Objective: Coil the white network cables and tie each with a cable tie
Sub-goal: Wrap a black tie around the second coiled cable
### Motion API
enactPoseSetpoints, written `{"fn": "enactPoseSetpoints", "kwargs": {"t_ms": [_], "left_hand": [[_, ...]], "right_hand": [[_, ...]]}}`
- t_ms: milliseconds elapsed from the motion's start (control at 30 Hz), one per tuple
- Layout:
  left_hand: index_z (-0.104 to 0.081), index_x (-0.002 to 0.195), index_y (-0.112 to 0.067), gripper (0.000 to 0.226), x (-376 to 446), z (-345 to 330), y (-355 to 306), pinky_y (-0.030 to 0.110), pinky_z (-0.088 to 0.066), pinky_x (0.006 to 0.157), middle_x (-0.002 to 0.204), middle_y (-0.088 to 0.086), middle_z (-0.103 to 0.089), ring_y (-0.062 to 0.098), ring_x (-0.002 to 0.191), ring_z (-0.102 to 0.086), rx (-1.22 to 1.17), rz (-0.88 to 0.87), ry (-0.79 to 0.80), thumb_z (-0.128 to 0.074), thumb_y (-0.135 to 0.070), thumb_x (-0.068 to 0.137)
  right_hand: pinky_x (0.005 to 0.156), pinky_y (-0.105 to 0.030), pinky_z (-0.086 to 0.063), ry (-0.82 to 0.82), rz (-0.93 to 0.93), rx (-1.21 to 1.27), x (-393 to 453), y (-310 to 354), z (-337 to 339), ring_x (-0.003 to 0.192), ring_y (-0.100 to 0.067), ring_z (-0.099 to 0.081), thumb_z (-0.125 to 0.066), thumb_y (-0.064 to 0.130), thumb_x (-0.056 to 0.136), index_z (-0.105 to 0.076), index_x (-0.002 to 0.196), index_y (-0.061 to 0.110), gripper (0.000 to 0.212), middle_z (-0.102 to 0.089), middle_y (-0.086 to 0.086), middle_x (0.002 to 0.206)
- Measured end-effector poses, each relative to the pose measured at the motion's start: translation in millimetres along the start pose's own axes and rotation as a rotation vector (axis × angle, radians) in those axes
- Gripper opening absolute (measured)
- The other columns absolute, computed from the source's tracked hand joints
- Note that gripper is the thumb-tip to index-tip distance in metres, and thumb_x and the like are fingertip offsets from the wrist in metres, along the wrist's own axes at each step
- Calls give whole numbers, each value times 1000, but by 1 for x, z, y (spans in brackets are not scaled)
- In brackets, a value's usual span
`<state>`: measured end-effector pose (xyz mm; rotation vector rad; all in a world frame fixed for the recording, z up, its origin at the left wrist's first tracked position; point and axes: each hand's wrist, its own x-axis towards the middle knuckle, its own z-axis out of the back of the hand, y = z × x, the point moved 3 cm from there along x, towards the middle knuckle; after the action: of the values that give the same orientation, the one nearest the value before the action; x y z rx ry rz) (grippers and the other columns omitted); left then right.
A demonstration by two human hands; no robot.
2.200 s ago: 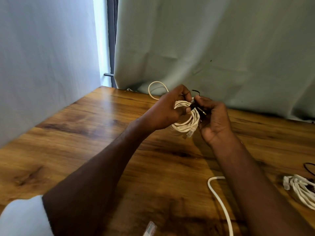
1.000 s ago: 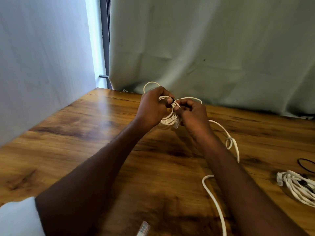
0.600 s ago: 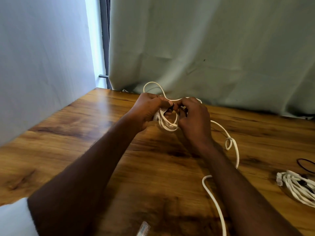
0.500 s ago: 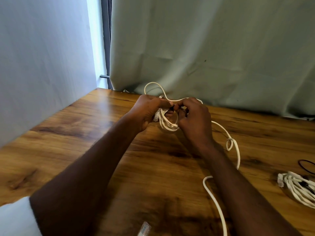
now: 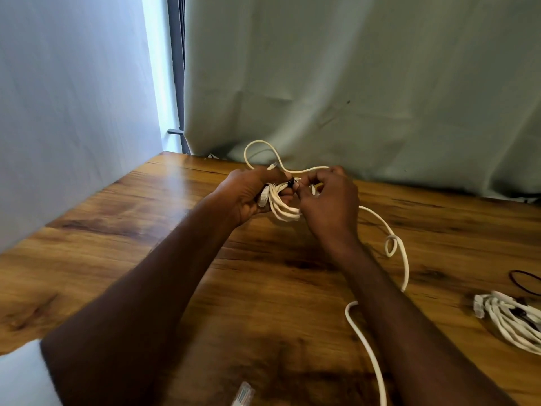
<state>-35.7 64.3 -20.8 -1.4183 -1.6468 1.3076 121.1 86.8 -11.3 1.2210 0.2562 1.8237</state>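
Head view: left hand (image 5: 248, 194) grips coil (image 5: 282, 205) above table (image 5: 146, 230), far centre. Right hand (image 5: 328, 200) pinches black tie (image 5: 290, 182) at coil top, just beside left fingers (image 5: 285, 197); both hands at coil, right nearer tie. Coil strands hang down between hands; tie crosses them. Loose cable (image 5: 405, 259) trails right and toward viewer, may snag. Tied bundle (image 5: 509, 317) far right, well apart. Spare tie (image 5: 524, 281) beyond it. Plug (image 5: 243, 397) at near edge.
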Motion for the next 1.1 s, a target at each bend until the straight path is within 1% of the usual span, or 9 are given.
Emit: {"fn": "enactPoseSetpoints", "kwargs": {"t_ms": [67,167,233,300,433,600,800,967,1100], "left_hand": [[-73,117,7,33,1,1,1,43,-66,85,108,24,-78,29,86,-77,11,-5,-11,-81,-5,87],[-72,117,8,33,-1,-2,1,48,-64,91,109,25,-77,36,103,-76,5,-3,-8,-81,-3,87],[-71,117,10,34,-4,-5,2,45,-66,84,109,26,-77,38,101,-76,11,-3,3,-80,0,86],[-70,116,11,32,-7,-6,1,38,-66,69,107,27,-77,33,87,-77,35,-16,15,-80,1,87],[-72,115,9,30,-10,-3,-3,35,-66,72,107,25,-78,31,91,-78,76,-63,45,-79,0,87],[-75,109,6,23,-13,-4,-2,29,-63,66,100,19,-79,24,82,-78,145,-104,48,-80,-2,89],[-68,122,11,37,-10,-4,-4,37,-66,84,112,28,-75,32,94,-77,-4,-55,125,-77,0,88],[-68,121,14,33,-9,-3,-4,37,-67,77,110,30,-75,31,86,-78,-60,-58,106,-74,3,91],[-66,125,13,34,-8,-1,-2,38,-66,80,119,33,-72,32,93,-76,-79,-30,130,-71,0,94]], "right_hand": [[59,-13,-31,-37,-11,-48,-3,3,1,87,-12,-58,-75,26,90,-77,93,20,7,-65,4,104],[55,-10,-23,-93,-46,-102,-5,6,5,79,-8,-51,-72,25,90,-78,92,19,9,-66,3,102],[53,-11,-22,-104,-66,-118,-5,6,7,78,-8,-49,-73,23,89,-78,90,18,7,-67,2,101],[52,-10,-21,-101,-60,-138,-4,7,9,78,-8,-49,-73,21,90,-79,91,18,6,-69,1,102],[59,-23,-33,-59,67,-198,-4,10,12,83,-13,-53,-75,18,91,-78,101,15,12,-65,-1,105],[64,-28,-34,-16,201,-255,-2,9,11,84,-21,-56,-78,10,85,-78,94,12,9,-59,-2,97],[67,-32,-42,-121,207,-229,-5,10,12,92,-24,-57,-74,8,87,-72,101,16,16,-61,-3,105],[68,-28,-43,-57,218,-201,-1,7,8,93,-22,-58,-74,8,88,-76,101,14,14,-60,-3,106],[64,-6,-30,-45,129,-94,0,5,8,90,-12,-57,-75,8,87,-78,104,18,19,-63,1,108]]}}
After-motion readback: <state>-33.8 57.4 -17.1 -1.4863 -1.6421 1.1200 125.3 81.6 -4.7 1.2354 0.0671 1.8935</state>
